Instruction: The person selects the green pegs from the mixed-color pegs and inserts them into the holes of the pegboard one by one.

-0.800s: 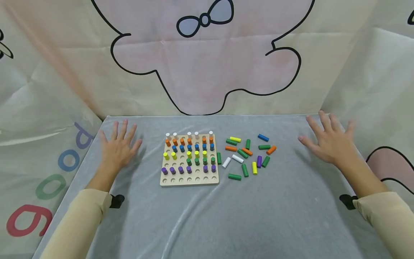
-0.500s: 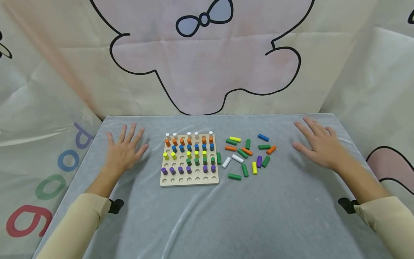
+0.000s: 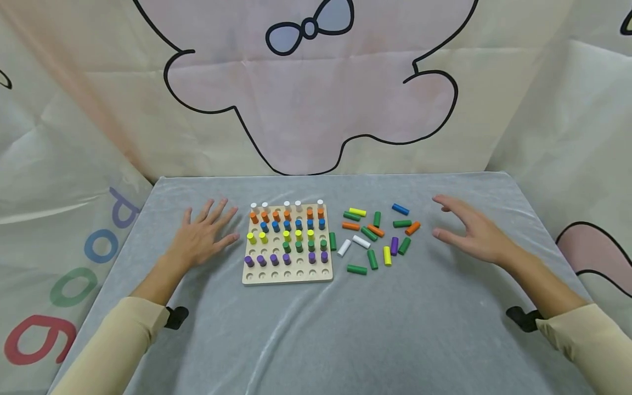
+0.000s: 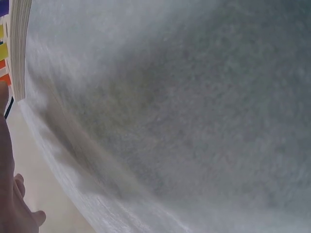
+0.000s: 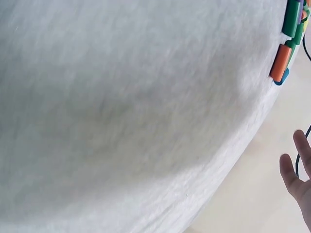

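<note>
A wooden pegboard stands on the grey cloth, with rows of white, orange, blue, yellow, green and purple pegs in its holes. Some holes have no peg. To the board's left hovers my left hand, fingers spread and holding nothing. My right hand is right of the loose pegs, its thumb apart from the fingers and nothing between them. Nearest to it lies an orange peg. In the right wrist view, fingers show at the edge, with an orange peg beyond.
Several loose pegs lie scattered right of the board, among them a blue peg, a white peg and a yellow peg. Behind the table hangs a printed cloth backdrop. A black band shows at the right wrist.
Both hands have moved inward, the left toward the board and the right toward the loose pegs. The right hand's fingers have drawn closer together. Board and pegs stay in place.
</note>
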